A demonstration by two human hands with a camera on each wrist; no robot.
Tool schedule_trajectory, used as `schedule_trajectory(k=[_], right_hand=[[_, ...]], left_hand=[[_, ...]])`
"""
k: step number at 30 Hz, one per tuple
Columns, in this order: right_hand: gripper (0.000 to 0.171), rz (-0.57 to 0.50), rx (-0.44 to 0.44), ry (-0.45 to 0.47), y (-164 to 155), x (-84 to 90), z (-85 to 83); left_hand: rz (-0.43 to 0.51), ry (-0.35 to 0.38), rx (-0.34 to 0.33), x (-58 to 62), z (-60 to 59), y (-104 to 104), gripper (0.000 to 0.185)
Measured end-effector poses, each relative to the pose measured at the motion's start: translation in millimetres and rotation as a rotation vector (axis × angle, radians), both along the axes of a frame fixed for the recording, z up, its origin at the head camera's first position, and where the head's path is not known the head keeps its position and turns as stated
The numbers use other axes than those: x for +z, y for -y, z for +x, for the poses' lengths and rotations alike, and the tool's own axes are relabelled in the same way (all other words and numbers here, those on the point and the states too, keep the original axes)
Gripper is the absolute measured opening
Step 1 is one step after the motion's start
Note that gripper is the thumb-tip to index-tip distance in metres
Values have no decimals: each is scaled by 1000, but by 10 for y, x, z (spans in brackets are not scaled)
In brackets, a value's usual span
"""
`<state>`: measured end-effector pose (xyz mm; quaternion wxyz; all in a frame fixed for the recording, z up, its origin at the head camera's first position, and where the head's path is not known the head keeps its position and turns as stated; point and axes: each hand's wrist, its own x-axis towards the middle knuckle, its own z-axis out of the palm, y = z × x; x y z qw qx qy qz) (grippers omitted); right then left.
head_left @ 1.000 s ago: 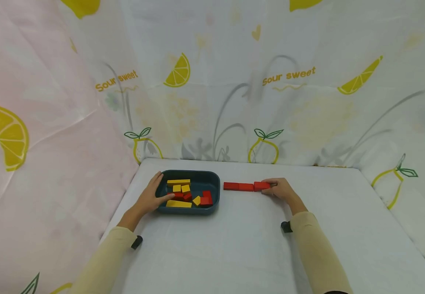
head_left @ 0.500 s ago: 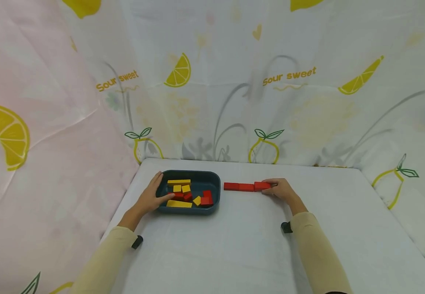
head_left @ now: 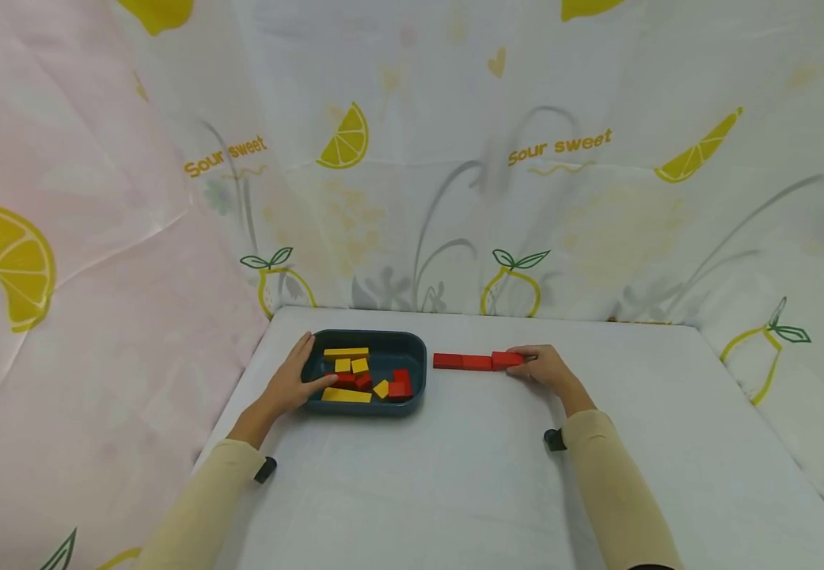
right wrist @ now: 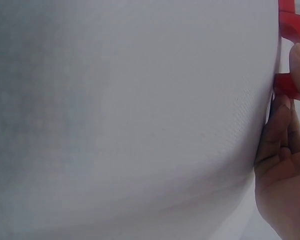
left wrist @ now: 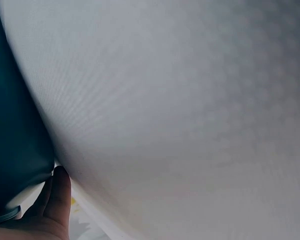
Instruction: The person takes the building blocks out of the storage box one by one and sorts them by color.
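Observation:
My left hand (head_left: 286, 385) grips the left end of a dark teal tray (head_left: 419, 372), its thumb reaching over the rim and its fingers along the outer side. The left wrist view shows fingers against the outside of the tray (left wrist: 15, 115). At the right, my right hand (head_left: 541, 366) pinches a red arch block (head_left: 506, 361) at the end of a row. Thumb and fingers are on the arch block (right wrist: 288, 86) in the right wrist view. Two flat red blocks (head_left: 449, 361) continue the row leftward, end to end, between the hand and the tray.
Inside the tray lie two long yellow blocks (head_left: 346, 354), smaller yellow blocks (head_left: 360, 366) and several red blocks (head_left: 400, 388). A white cloth covers the table (head_left: 412, 483). Behind it hangs a lemon-print curtain (head_left: 412, 198).

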<state>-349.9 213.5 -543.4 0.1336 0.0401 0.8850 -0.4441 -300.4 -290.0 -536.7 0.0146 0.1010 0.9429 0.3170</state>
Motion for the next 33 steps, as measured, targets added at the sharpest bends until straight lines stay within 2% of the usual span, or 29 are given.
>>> schedule_trajectory(k=[33], right_hand=[[51,-12,-16,-16,35,23,30]], left_hand=[[-15,-19,5,-13,-5,5,103]])
